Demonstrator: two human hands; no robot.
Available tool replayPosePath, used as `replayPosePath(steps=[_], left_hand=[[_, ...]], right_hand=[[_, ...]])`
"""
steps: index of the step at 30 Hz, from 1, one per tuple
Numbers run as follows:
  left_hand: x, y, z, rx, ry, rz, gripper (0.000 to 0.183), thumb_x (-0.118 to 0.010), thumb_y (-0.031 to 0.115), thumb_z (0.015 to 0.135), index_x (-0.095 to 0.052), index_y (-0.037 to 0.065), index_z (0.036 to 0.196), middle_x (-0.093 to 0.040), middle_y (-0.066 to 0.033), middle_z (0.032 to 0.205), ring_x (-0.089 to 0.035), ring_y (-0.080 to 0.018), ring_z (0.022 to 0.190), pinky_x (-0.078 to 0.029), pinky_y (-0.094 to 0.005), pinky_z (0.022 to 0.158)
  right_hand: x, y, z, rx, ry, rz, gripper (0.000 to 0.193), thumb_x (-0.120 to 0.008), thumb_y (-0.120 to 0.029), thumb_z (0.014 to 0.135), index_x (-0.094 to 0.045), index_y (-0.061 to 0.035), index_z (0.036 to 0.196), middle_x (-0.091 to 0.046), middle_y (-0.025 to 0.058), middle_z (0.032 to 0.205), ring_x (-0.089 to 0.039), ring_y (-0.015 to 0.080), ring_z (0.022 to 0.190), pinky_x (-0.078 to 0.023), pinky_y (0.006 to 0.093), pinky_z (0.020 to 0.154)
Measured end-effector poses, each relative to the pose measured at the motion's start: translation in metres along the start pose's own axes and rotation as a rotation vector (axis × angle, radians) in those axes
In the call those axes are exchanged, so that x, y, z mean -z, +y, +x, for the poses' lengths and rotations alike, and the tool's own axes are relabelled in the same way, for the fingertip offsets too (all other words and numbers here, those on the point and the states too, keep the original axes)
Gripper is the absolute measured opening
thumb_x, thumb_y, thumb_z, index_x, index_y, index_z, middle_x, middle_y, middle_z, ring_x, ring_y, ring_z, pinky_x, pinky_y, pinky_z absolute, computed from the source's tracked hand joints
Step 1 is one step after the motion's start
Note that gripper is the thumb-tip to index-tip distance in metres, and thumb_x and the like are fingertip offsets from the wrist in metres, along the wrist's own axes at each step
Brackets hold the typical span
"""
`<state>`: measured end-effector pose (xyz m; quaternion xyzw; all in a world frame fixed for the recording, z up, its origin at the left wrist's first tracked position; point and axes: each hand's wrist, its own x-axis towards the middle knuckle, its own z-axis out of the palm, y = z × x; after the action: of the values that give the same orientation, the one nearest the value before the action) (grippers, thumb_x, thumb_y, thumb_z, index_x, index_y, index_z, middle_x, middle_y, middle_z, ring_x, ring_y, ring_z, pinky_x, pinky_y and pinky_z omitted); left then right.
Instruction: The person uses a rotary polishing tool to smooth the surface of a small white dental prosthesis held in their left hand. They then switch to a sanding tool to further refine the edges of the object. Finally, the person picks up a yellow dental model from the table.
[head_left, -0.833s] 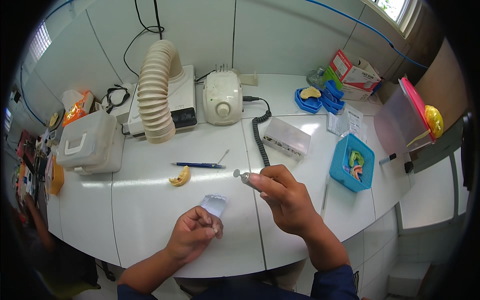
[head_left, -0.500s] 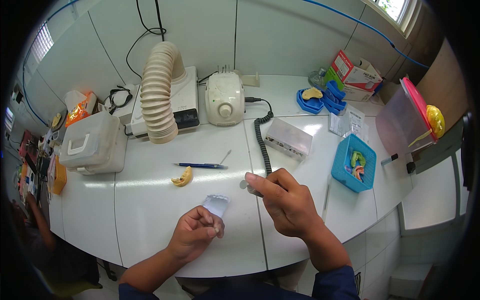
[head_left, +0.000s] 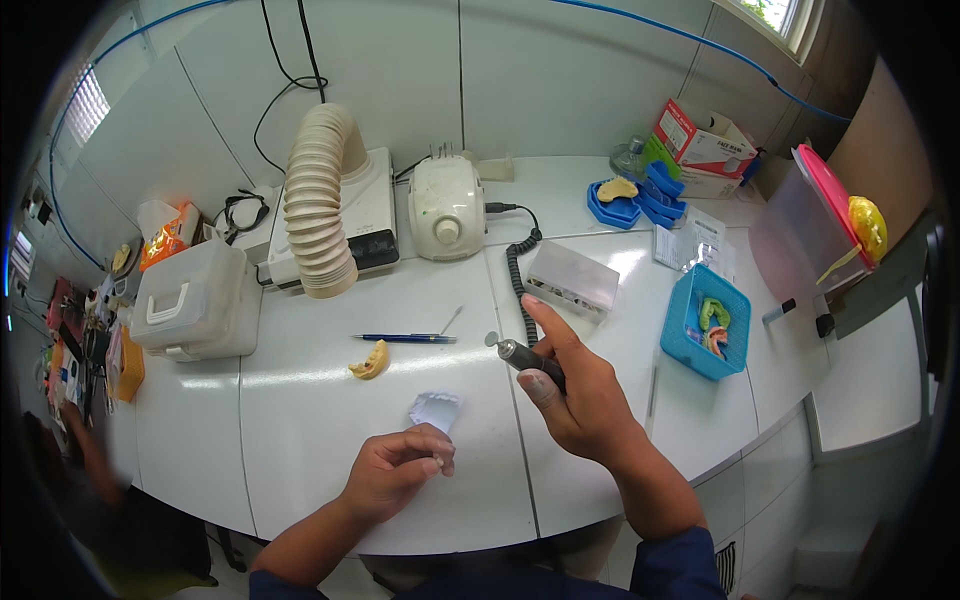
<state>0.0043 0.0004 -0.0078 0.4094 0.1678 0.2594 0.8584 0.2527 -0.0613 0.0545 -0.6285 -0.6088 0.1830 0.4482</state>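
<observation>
The small white dental cast [head_left: 434, 409] sits pinched at the fingertips of the left hand [head_left: 395, 472], just above the white bench [head_left: 300, 440] near its front edge; fingers curled shut around the cast's lower edge, thumb against them. Beside it, to the right, the right hand [head_left: 578, 392] grips a dark rotary handpiece [head_left: 524, 358] w/ a small round disc tip [head_left: 491, 339] pointing up-left — index finger stretched out straight along it, other fingers wrapped round the body. Tip and cast are near but apart.

Just beyond the cast lies a yellowish wax piece [head_left: 370, 361] on the bench, and past that a blue pen [head_left: 404, 338] lying crosswise, w/ a thin metal tool [head_left: 452, 320] at its right end. A black coiled cord [head_left: 516, 272] runs from near the handpiece back to the cream motor unit [head_left: 446, 206]. Left of that unit stands a ribbed beige suction hose [head_left: 318, 205] on a white box, and further left a white case w/ a handle [head_left: 195, 300].

Right of the hand – a clear plastic box [head_left: 572, 279], then a blue basket [head_left: 706, 320] holding coloured pieces. Further back: blue trays [head_left: 630, 203], a red-and-white carton [head_left: 703, 138], and at far right a clear tub w/ a pink lid [head_left: 800, 220].
</observation>
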Motion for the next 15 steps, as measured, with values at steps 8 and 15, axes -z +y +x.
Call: replayPosePath(steps=[8, 15], left_hand=[[-0.015, -0.007, 0.002, -0.155, -0.202, 0.838, 0.02, -0.062, -0.008, 0.09, -0.071, 0.003, 0.104, -0.061, -0.0075, 0.102, -0.061, -0.0184, 0.098, -0.048, -0.0297, 0.088], [-0.047, -0.024, 0.019, -0.441, -0.245, 1.496, 0.028, -0.065, -0.01, 0.074, -0.069, 0.002, 0.099, -0.061, -0.0103, 0.098, -0.061, -0.0264, 0.095, -0.053, -0.0355, 0.084]], right_hand=[[0.007, 0.012, 0.006, -0.048, 0.036, 0.058, 0.044, -0.065, -0.023, 0.094, -0.049, -0.0093, 0.133, -0.065, 0.0152, 0.088, -0.065, 0.0347, 0.076, -0.051, 0.0403, 0.069], [0.01, 0.022, 0.007, 0.046, 0.059, -0.032, 0.042, -0.066, -0.026, 0.094, -0.051, -0.0078, 0.129, -0.065, 0.0162, 0.102, -0.065, 0.036, 0.081, -0.051, 0.0433, 0.07]])
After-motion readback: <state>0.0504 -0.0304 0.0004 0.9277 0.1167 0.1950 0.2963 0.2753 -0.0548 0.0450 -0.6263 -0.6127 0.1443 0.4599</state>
